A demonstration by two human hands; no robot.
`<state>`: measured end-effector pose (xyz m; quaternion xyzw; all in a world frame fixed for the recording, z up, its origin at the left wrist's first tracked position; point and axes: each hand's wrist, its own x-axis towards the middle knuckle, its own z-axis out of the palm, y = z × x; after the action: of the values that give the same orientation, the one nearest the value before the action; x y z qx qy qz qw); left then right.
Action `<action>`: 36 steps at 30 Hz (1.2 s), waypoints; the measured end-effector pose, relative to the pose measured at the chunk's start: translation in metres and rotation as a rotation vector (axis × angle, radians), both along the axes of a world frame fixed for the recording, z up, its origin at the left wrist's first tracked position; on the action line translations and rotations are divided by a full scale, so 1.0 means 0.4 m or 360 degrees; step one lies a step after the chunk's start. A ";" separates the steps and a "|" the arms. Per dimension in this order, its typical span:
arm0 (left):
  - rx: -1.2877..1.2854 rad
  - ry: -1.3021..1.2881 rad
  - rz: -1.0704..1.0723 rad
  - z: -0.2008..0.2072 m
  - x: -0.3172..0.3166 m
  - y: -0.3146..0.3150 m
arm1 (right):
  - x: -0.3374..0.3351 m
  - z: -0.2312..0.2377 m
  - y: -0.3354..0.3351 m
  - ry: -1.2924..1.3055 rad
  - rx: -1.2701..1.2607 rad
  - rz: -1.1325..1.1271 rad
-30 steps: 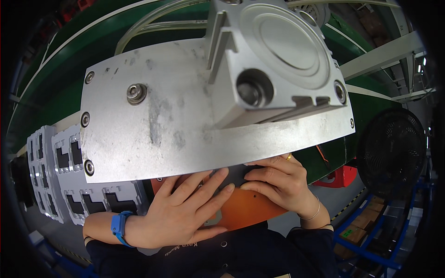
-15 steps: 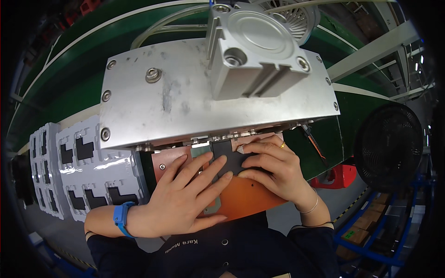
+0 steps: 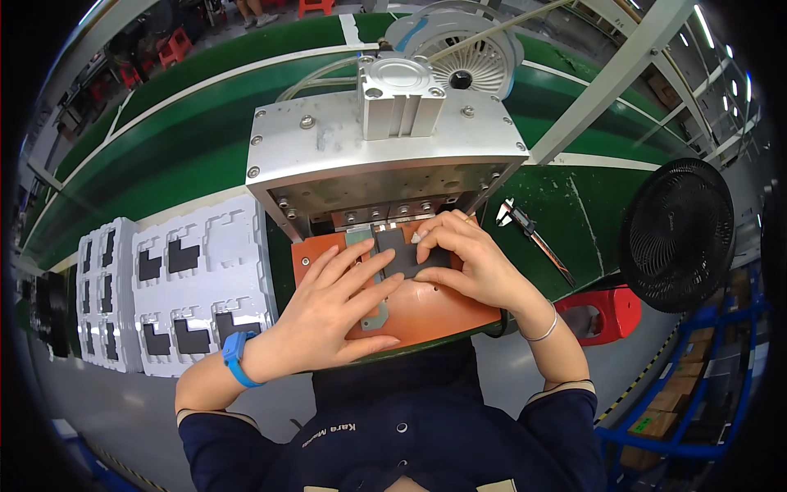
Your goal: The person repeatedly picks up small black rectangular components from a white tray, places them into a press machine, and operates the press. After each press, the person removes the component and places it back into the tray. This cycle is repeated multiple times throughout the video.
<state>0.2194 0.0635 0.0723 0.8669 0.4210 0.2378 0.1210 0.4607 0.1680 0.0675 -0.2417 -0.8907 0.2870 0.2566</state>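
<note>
A dark grey flat piece (image 3: 404, 261) with a stepped outline lies on the orange plate (image 3: 418, 312) below the silver press (image 3: 328, 148). My left hand (image 3: 316, 316) lies flat with its fingers spread, and its fingertips touch the piece's left side. My right hand (image 3: 479, 266) is closed, thumb and fingers curled round the piece's right edge. By its index finger is a small white bit (image 3: 416, 237), too small to name. Beside the piece, a pale green metal strip (image 3: 375, 320) is partly covered by my left hand. Small metallic tabs (image 3: 384, 227) show at the piece's far edge.
White trays (image 3: 205, 287) with several dark cut pieces stand to the left. A digital caliper (image 3: 533, 238) lies on the green bench to the right. Farther right are a black fan (image 3: 679, 234) and a red stool (image 3: 615, 316). A white fan (image 3: 467, 61) stands behind the press.
My view has drawn back and tilted up, so the press looks smaller and its underside and the caliper show. Both hands keep nearly the same places on the piece.
</note>
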 end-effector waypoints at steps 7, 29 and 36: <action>-0.0230 -0.0670 0.0128 0.041 0.001 0.006 | 0.061 0.068 -0.086 0.0296 -0.0349 -0.0247; -0.1877 -0.1698 0.0350 0.035 0.011 0.068 | 0.459 -0.250 0.115 -0.0494 -0.0023 -0.1399; -0.1939 -0.1594 0.0174 0.025 -0.003 0.081 | 0.511 -0.272 0.079 0.0105 -0.0064 -0.1510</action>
<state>0.2182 0.0959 0.0823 0.4159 0.4147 0.3330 0.7377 0.6651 0.1998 -0.0411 -0.6175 -0.6675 0.1627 0.3829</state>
